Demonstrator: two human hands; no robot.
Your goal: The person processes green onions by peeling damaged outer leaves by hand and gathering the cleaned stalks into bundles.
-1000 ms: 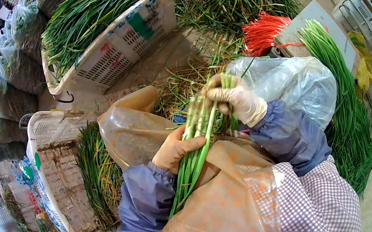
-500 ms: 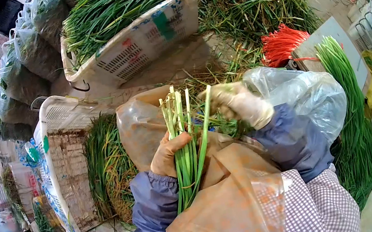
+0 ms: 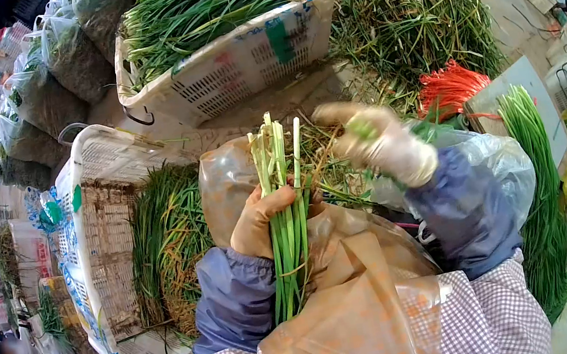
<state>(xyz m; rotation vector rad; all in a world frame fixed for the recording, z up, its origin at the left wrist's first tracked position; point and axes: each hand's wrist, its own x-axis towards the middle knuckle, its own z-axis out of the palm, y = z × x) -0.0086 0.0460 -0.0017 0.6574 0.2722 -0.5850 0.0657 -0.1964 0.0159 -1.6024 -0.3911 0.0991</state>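
Note:
My left hand (image 3: 260, 218), in a brownish glove, is closed round a small bunch of garlic chives (image 3: 287, 240). Their pale cut-looking ends point up and the green leaves hang down over my lap. To the right of those ends is my right hand (image 3: 375, 139), in a whitish glove and apart from the bunch. Motion smears its fingers, and a greenish patch shows at it that I cannot make out. A brownish plastic sheet (image 3: 344, 272) covers my lap beneath the bunch.
On my left, a white crate (image 3: 95, 283) holds more chives. Another crate (image 3: 243, 71), heaped with chives, stands ahead beside a pile of leaf scraps (image 3: 415, 20). Red ties (image 3: 452, 89) lie on a board to the right, near a long chive bundle (image 3: 540, 209). Filled bags (image 3: 68, 78) line the far left.
My right hand has moved right, away from the stalk ends. My left hand still grips the bunch, now more upright and gathered. The whole view has shifted slightly.

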